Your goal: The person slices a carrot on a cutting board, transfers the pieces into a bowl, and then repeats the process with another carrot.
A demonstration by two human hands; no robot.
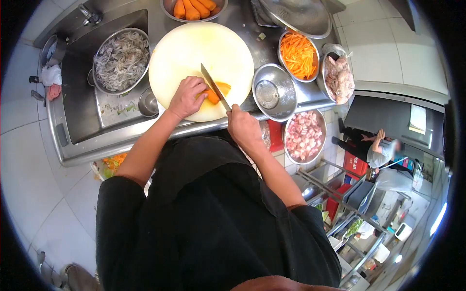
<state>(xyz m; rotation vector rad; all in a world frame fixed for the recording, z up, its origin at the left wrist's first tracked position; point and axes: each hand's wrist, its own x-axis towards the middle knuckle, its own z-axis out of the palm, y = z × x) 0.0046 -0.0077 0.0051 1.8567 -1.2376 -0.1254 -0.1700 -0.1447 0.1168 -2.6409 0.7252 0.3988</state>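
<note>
On a round white cutting board (179,43) lies a piece of orange carrot (212,96), with its end under the fingers of my left hand (187,98). My right hand (242,127) is wrapped round the handle of a knife (211,80). The blade lies across the board beside the carrot, its tip pointing away from me. More orange slices (223,88) rest just right of the blade. The left fingertips are curled and close to the blade.
Left, a sink (80,97) holds a bowl of greyish strips (121,60). Whole carrots (193,8) sit behind the board. To the right are an empty colander (274,92), shredded carrot (298,56), raw meat (340,80) and diced meat (304,136). Another person (381,153) is far right.
</note>
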